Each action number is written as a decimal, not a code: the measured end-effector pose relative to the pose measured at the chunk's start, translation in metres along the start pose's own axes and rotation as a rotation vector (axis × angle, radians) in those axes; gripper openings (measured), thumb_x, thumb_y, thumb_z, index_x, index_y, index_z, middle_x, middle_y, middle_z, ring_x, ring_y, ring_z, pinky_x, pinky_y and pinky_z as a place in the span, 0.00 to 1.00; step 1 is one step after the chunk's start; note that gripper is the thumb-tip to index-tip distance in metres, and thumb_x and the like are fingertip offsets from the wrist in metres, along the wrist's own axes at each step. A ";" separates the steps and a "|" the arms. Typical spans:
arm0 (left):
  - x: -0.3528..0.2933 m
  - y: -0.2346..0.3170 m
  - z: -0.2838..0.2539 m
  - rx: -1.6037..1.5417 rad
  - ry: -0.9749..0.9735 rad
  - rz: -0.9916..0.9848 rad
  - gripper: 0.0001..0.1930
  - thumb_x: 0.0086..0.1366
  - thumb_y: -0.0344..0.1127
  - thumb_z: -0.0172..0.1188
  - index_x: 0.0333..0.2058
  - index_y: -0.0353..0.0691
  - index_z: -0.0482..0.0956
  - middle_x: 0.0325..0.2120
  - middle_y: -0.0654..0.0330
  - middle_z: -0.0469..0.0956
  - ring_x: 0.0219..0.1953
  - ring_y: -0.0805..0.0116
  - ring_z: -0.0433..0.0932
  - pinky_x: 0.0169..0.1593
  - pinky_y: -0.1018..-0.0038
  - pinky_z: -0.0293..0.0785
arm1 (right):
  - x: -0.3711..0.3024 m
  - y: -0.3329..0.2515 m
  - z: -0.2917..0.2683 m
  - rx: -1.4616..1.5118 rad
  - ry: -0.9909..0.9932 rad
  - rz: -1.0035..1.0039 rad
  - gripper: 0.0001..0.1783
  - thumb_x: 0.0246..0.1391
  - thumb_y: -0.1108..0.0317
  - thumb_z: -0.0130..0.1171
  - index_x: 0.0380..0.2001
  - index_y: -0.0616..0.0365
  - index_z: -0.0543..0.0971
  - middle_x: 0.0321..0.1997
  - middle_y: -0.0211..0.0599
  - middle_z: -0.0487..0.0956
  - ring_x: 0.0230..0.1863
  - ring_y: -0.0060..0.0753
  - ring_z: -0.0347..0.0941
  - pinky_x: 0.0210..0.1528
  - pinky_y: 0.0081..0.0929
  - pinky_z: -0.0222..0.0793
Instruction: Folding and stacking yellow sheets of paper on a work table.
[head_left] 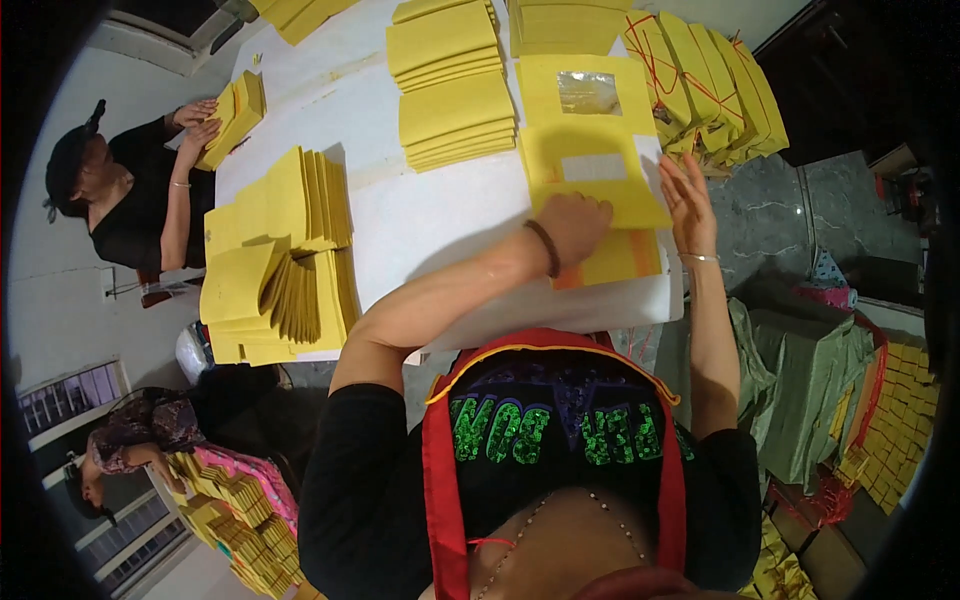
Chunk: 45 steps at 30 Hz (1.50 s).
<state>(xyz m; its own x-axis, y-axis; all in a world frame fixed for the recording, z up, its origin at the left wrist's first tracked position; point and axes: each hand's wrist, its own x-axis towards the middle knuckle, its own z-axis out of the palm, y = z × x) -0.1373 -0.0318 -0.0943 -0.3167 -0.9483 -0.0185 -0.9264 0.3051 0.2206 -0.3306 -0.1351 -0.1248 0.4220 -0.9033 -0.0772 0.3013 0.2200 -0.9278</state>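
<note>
My left hand (574, 228), a dark bracelet at its wrist, is closed with curled fingers at the folded edge of a yellow paper sheet (640, 206). The fingertips are partly hidden against the paper. Just right of that sheet, my right hand (688, 200) is raised at the table's edge, fingers stretched and slightly apart, holding nothing. Beyond the fold a pale rectangle (592, 168) shows on the yellow paper. Farther off, another yellow sheet carries a shiny silver foil patch (590, 93). More yellow paper with an orange stripe (640, 255) lies nearest me.
Folded yellow paper stacks (457, 120) stand mid-table, with fanned bundles (285, 290) at left. Red-tied yellow bundles (710, 85) are at the far right. A co-worker (125, 190) handles yellow paper across the left edge; another person bends lower left. Green wrapped packs (805, 375) stand right.
</note>
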 end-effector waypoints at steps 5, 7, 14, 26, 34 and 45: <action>-0.035 -0.081 -0.086 -0.116 0.465 -0.170 0.23 0.51 0.28 0.55 0.49 0.40 0.70 0.28 0.53 0.76 0.31 0.55 0.75 0.32 0.65 0.71 | -0.033 0.014 -0.011 -0.039 0.250 0.057 0.26 0.58 0.63 0.46 0.58 0.56 0.59 0.54 0.41 0.69 0.55 0.33 0.65 0.55 0.29 0.60; -0.044 -0.115 -0.090 0.170 0.467 -0.277 0.27 0.48 0.27 0.57 0.50 0.46 0.69 0.29 0.57 0.75 0.33 0.58 0.74 0.34 0.68 0.72 | -0.038 0.026 -0.019 -0.084 0.323 0.108 0.22 0.57 0.62 0.51 0.53 0.55 0.67 0.46 0.32 0.75 0.49 0.27 0.70 0.49 0.25 0.63; -0.036 -0.200 0.001 0.392 0.339 -0.272 0.25 0.49 0.29 0.57 0.49 0.50 0.70 0.33 0.63 0.74 0.38 0.64 0.73 0.37 0.70 0.70 | -0.020 0.034 -0.017 -0.320 0.244 0.133 0.17 0.56 0.65 0.52 0.49 0.56 0.72 0.42 0.29 0.76 0.46 0.23 0.70 0.46 0.22 0.63; -0.036 -0.192 0.016 0.323 0.216 -0.419 0.26 0.52 0.28 0.53 0.53 0.48 0.65 0.43 0.59 0.70 0.46 0.60 0.69 0.45 0.66 0.68 | -0.014 0.042 -0.022 -0.381 0.017 0.070 0.15 0.55 0.72 0.50 0.47 0.61 0.72 0.42 0.31 0.74 0.43 0.20 0.68 0.48 0.19 0.62; -0.035 -0.174 0.047 0.315 0.286 -0.570 0.38 0.45 0.35 0.59 0.58 0.47 0.55 0.54 0.52 0.57 0.57 0.52 0.55 0.58 0.57 0.52 | -0.014 0.043 -0.028 -0.545 -0.088 -0.077 0.13 0.53 0.72 0.52 0.44 0.59 0.74 0.42 0.32 0.71 0.43 0.23 0.68 0.44 0.21 0.66; -0.033 -0.175 0.001 0.154 0.070 -0.564 0.41 0.46 0.40 0.63 0.59 0.55 0.54 0.54 0.54 0.59 0.56 0.54 0.58 0.56 0.57 0.56 | -0.014 0.026 -0.013 -0.883 -0.264 -0.382 0.20 0.43 0.68 0.62 0.43 0.56 0.75 0.52 0.39 0.67 0.55 0.41 0.60 0.58 0.33 0.55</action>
<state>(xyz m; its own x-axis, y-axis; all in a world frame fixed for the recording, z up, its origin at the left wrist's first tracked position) 0.0350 -0.0541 -0.1338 0.2433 -0.9696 -0.0267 -0.9683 -0.2444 0.0513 -0.3396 -0.1214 -0.1523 0.6382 -0.7220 0.2672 -0.2426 -0.5180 -0.8203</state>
